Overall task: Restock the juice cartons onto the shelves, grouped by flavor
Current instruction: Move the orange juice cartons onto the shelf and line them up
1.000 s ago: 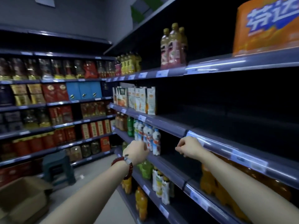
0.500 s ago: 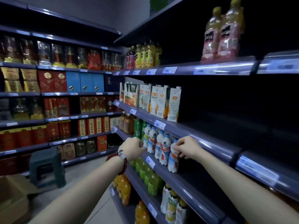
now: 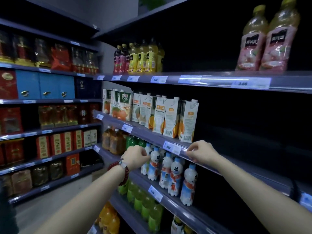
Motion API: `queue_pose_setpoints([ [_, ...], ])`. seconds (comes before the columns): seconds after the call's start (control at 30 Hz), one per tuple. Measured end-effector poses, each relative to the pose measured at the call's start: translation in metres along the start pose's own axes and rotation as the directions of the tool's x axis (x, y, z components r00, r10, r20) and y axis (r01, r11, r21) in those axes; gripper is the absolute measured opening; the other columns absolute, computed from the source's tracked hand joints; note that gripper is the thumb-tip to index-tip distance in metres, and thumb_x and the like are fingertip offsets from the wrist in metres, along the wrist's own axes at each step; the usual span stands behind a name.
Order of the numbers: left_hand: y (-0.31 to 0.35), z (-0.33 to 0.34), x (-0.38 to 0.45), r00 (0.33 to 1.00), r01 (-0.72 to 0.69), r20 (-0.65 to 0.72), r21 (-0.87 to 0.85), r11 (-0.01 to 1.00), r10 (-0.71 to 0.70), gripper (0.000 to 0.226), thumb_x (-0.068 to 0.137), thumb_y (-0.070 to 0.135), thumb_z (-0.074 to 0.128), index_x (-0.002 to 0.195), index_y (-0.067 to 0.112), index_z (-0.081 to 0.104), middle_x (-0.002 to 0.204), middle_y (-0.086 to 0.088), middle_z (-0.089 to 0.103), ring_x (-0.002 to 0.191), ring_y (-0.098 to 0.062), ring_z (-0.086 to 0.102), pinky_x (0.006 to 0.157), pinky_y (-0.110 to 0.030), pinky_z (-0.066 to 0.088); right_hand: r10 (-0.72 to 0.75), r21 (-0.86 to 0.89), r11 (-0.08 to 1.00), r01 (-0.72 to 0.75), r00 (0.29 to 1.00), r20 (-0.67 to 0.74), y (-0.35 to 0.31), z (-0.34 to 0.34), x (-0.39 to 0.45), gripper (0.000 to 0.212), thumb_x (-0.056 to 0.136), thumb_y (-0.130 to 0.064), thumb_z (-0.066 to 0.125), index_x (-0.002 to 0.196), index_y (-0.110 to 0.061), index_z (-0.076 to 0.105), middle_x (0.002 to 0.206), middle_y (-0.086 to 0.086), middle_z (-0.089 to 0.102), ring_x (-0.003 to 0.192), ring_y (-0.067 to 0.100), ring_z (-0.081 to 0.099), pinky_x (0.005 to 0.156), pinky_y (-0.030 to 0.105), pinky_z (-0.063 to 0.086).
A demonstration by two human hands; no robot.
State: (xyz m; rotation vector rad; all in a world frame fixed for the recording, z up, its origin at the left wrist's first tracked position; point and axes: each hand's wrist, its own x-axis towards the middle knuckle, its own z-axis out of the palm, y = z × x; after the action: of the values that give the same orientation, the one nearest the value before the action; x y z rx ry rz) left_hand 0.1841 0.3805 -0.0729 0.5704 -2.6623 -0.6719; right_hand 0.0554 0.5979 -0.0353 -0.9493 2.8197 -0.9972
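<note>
Dim shelving ran off to the right; nearest, the right hand (image 3: 201, 152) pinched the carton shelf's front edge (image 3: 182, 150) while the left hand (image 3: 135, 157) hung curled and seemingly empty before white bottles (image 3: 173, 173). Just above the right hand, upright juice cartons (image 3: 172, 120) stood, orange pictured, one reading "100%", price tag "3.80".

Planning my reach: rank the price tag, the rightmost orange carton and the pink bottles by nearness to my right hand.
From the right hand:
1. Price tag, just left on the shelf edge.
2. Rightmost orange carton, directly above.
3. Pink bottles, upper shelf, far up to the right.
</note>
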Motion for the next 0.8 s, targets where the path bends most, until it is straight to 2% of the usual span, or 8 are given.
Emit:
queue_pose_setpoints([
  [0.07, -0.007, 0.001, 0.016, 1.000, -0.016, -0.002, -0.021, 1.000, 0.016, 0.021, 0.089, 0.031, 0.058, 0.082, 0.013, 0.068, 0.081, -0.006, 0.069, 0.077, -0.021, 0.067, 0.069, -0.034, 0.056, 0.017, -0.016, 1.000, -0.017, 1.000, -0.020, 0.001, 0.001, 0.014, 0.014, 0.084, -0.027, 0.068, 0.084, -0.014, 0.073, 0.080, 0.003, 0.070, 0.074, 0.016, 0.065, 0.066, 0.028, 0.054],
  [0.17, -0.012, 0.004, 0.042, 0.999, -0.047, -0.010, -0.041, 0.998, 0.046, 0.027, 0.089, 0.028, 0.059, 0.085, 0.006, 0.072, 0.084, -0.008, 0.072, 0.081, -0.020, 0.068, 0.072, -0.033, 0.056, 0.039, -0.004, 0.999, -0.039, 0.996, -0.084, 0.005, 0.003, 0.038, 0.014, 0.084, -0.024, 0.068, 0.082, -0.011, 0.073, 0.076, 0.004, 0.072, 0.062, 0.012, 0.065, 0.051, 0.019, 0.049],
  [0.23, -0.012, 0.005, 0.063, 0.997, -0.083, -0.011, -0.042, 0.996, 0.083, 0.028, 0.089, 0.028, 0.060, 0.087, 0.003, 0.073, 0.085, -0.010, 0.073, 0.080, -0.021, 0.069, 0.070, -0.032, 0.055, 0.046, 0.014, 0.999, -0.044, 0.990, -0.135, 0.007, 0.005, 0.055, 0.014, 0.085, -0.023, 0.068, 0.080, -0.011, 0.072, 0.071, 0.005, 0.071, 0.057, 0.012, 0.063, 0.047, 0.017, 0.048],
  [0.37, -0.003, 0.004, 0.109, 0.986, -0.168, 0.010, -0.040, 0.985, 0.168, 0.028, 0.090, 0.031, 0.060, 0.090, 0.006, 0.073, 0.084, -0.009, 0.074, 0.079, -0.020, 0.068, 0.068, -0.029, 0.053, 0.081, 0.093, 0.994, -0.062, 0.971, -0.227, 0.007, 0.009, 0.088, 0.014, 0.085, -0.023, 0.069, 0.075, -0.013, 0.071, 0.064, 0.000, 0.066, 0.059, 0.012, 0.061, 0.059, 0.024, 0.052],
  [0.5, 0.015, 0.006, 0.153, 0.979, -0.202, -0.004, -0.069, 0.977, 0.202, 0.024, 0.090, 0.035, 0.060, 0.092, 0.014, 0.070, 0.083, -0.001, 0.068, 0.078, -0.015, 0.063, 0.067, -0.027, 0.051, 0.137, 0.094, 0.989, -0.114, 0.944, -0.300, 0.014, 0.013, 0.113, 0.014, 0.086, -0.026, 0.069, 0.076, -0.017, 0.069, 0.068, -0.002, 0.064, 0.066, 0.012, 0.060, 0.057, 0.023, 0.047],
  [0.57, 0.023, 0.011, 0.172, 0.978, -0.210, -0.023, -0.096, 0.973, 0.209, 0.025, 0.090, 0.036, 0.059, 0.095, 0.014, 0.068, 0.088, -0.003, 0.069, 0.081, -0.017, 0.064, 0.069, -0.027, 0.052, 0.168, 0.117, 0.984, -0.137, 0.931, -0.324, 0.018, 0.012, 0.123, 0.014, 0.086, -0.028, 0.070, 0.080, -0.016, 0.069, 0.076, 0.000, 0.067, 0.070, 0.013, 0.062, 0.064, 0.027, 0.052],
  [0.7, 0.033, 0.019, 0.201, 0.971, -0.225, -0.122, -0.178, 0.958, 0.206, 0.027, 0.089, 0.038, 0.061, 0.092, 0.011, 0.059, 0.089, -0.008, 0.069, 0.083, -0.023, 0.065, 0.073, -0.036, 0.056, 0.256, 0.099, 0.967, -0.236, 0.883, -0.392, 0.027, 0.012, 0.135, 0.029, 0.081, -0.042, 0.072, 0.085, -0.013, 0.066, 0.088, 0.002, 0.068, 0.074, 0.011, 0.062, 0.070, 0.031, 0.056],
  [0.8, 0.043, 0.024, 0.215, 0.955, -0.265, -0.189, -0.191, 0.945, 0.229, 0.037, 0.088, 0.043, 0.061, 0.098, 0.009, 0.054, 0.095, -0.008, 0.068, 0.087, -0.024, 0.064, 0.071, -0.036, 0.055, 0.282, 0.132, 0.959, -0.249, 0.865, -0.416, 0.026, 0.015, 0.141, 0.047, 0.074, -0.054, 0.073, 0.094, -0.013, 0.060, 0.095, 0.000, 0.066, 0.085, 0.016, 0.064, 0.072, 0.034, 0.057],
])
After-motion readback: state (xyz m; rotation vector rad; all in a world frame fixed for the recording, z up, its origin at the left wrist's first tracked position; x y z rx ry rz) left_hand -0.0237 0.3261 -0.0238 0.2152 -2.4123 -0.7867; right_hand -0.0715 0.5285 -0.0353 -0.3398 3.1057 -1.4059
